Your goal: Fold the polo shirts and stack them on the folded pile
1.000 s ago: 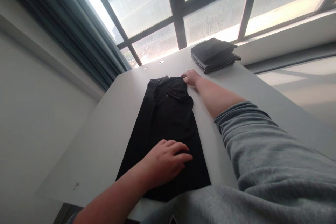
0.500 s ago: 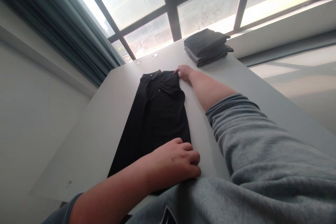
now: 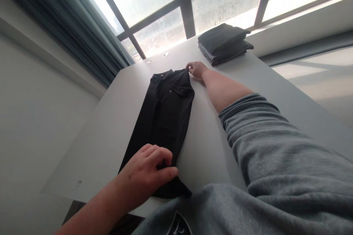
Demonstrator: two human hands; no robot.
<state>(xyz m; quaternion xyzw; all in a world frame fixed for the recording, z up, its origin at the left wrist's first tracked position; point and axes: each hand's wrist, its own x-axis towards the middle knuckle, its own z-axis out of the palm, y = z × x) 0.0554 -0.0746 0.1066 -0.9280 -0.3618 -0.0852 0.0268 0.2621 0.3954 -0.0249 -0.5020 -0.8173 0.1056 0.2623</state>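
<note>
A black garment (image 3: pixel 162 117) lies lengthwise on a white table (image 3: pixel 110 132), folded into a narrow strip with its collar at the far end. My left hand (image 3: pixel 150 174) is closed on the garment's near right edge, pinching the fabric and lifting it leftward. My right hand (image 3: pixel 196 69) reaches far across and is closed on the garment's far right corner by the collar. A grey sleeve is pushed up my right arm.
A stack of folded dark clothes (image 3: pixel 223 44) sits at the table's far edge by the window sill. Large windows with dark frames (image 3: pixel 184 3) stand behind. A teal curtain (image 3: pixel 74 25) hangs at the left. The table's near edge is close to my body.
My left hand moved from flat on the garment to its near right edge, gripped it and drew it leftward, narrowing the garment. My right hand stayed at the collar corner.
</note>
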